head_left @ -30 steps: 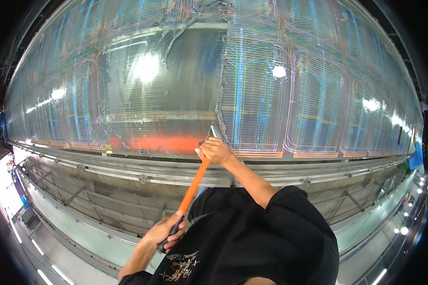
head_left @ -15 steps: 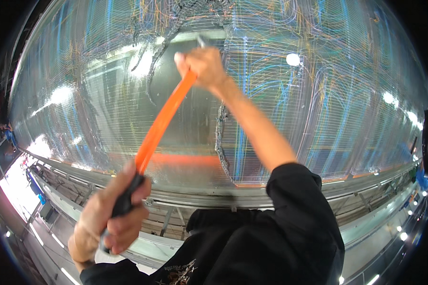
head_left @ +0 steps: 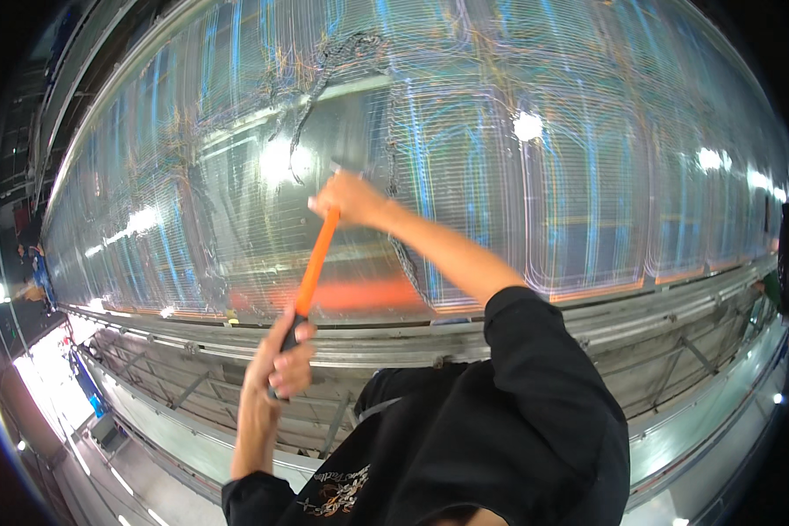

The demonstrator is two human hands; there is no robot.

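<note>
A long-handled scraper [head_left: 318, 254] with an orange shaft slants across the surface in front of me. My left hand [head_left: 285, 364] is wrapped round its black grip near the table's front edge. Farther up, my right hand [head_left: 349, 197] closes on the shaft close to the head, where a small blurred pale end sticks out past the fingers. Beneath lies a wide glossy sheet [head_left: 473, 228] covered in fine coloured lines. Around the right hand is a smoother, plain greenish patch [head_left: 346, 131], edged by ragged dark residue [head_left: 311, 101].
A metal rail [head_left: 394, 337] runs along the front edge, close to my body, with an open frame [head_left: 193, 381] below it. Bright lamp reflections [head_left: 528, 127] show on the sheet. At the far left edge is a person in blue [head_left: 39, 267].
Both hands still hold the scraper. My right hand and the scraper's head have drawn nearer to me over the plain patch. My left hand appears farther up and right; the view has also shifted.
</note>
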